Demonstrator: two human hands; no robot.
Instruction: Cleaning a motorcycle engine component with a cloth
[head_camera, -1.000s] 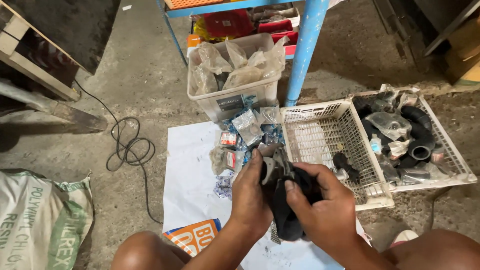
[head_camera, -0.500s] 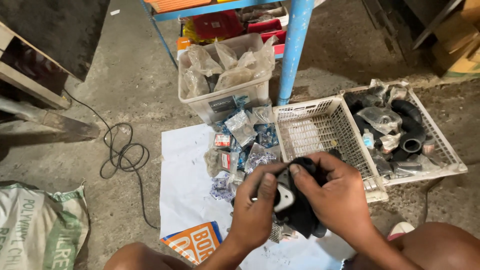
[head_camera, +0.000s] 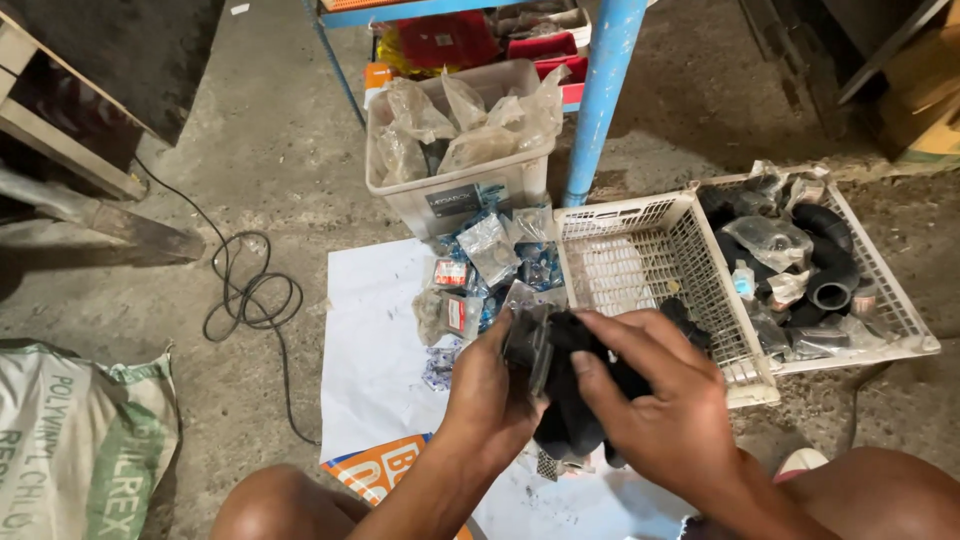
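1. Head view, the step in hand: the left hand (head_camera: 492, 395) and the right hand (head_camera: 665, 420) grip one black rubber part in a clear plastic bag (head_camera: 565, 385), held low over the white paper sheet (head_camera: 375, 340) on the floor. The left fingers are curled around the bag's left end. The right fingers are pressed over its top, with the thumb below. By my judgement the piece is being bagged or unwrapped; I cannot tell which.
2. The next move, as I judge it, calls for a firm hold with one hand while the other works the slippery film.
3. Counts: two white mesh baskets. The near basket (head_camera: 640, 265) is almost bare, with a dark piece or two at its near edge. The far basket (head_camera: 890, 290) holds black hoses and bagged parts, too tangled to count.
4. One white bin (head_camera: 460, 195) of crumpled clear bags stands by one blue post (head_camera: 600, 90).
5. A heap of small packets (head_camera: 490, 265) lies on the sheet, too overlapped to count.
6. One black cable (head_camera: 250, 295) and one woven sack (head_camera: 80, 440) lie at the left.
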